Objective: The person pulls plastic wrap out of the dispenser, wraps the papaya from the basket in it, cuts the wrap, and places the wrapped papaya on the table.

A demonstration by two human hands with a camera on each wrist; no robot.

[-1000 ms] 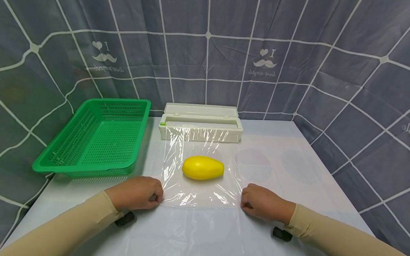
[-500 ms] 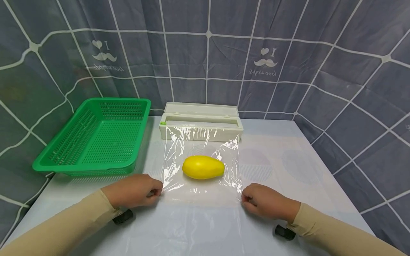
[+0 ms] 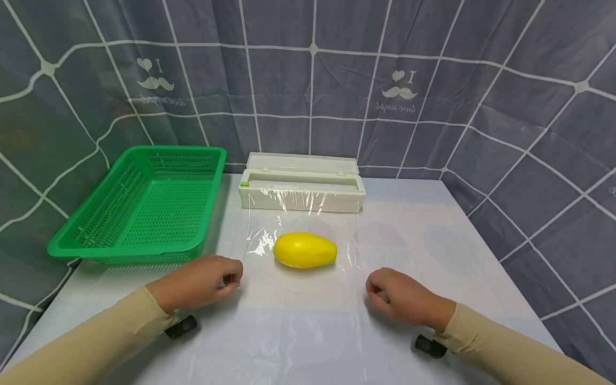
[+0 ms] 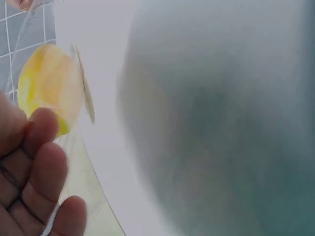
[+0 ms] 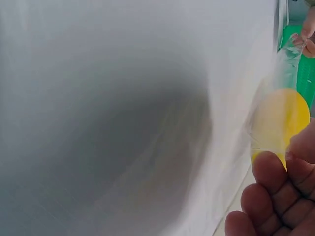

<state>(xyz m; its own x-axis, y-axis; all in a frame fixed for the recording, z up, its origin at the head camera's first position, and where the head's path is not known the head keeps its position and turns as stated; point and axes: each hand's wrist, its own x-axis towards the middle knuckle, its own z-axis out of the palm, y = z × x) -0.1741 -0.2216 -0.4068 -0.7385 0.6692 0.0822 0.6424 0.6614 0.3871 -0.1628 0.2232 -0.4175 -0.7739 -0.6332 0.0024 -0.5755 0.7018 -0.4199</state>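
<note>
Clear cling film point(image 3: 262, 243) stretches from a white cling film dispenser point(image 3: 303, 201) towards me, passing above a yellow papaya-like fruit point(image 3: 305, 249) on the table. My left hand point(image 3: 202, 282) pinches the film's near left corner between thumb and forefinger. At the near right corner, my right hand point(image 3: 408, 297) pinches it the same way. In the right wrist view the film point(image 5: 287, 66) runs taut between both hands, with the fruit point(image 5: 298, 110) behind it. The left wrist view shows the fruit point(image 4: 47, 81) beyond my fingertips point(image 4: 47, 167).
A green perforated basket point(image 3: 130, 251) stands at the left on the white-covered table point(image 3: 298, 347). The dispenser's lid point(image 3: 303, 162) is raised at the back. Grey checked curtain point(image 3: 279, 80) surrounds the table's back and sides. Each wrist carries a small black camera point(image 3: 181, 326).
Both hands have shifted slightly away from me and a little apart, holding the film's corners. Glare on the film has faded and shifted. The fruit and dispenser stay put.
</note>
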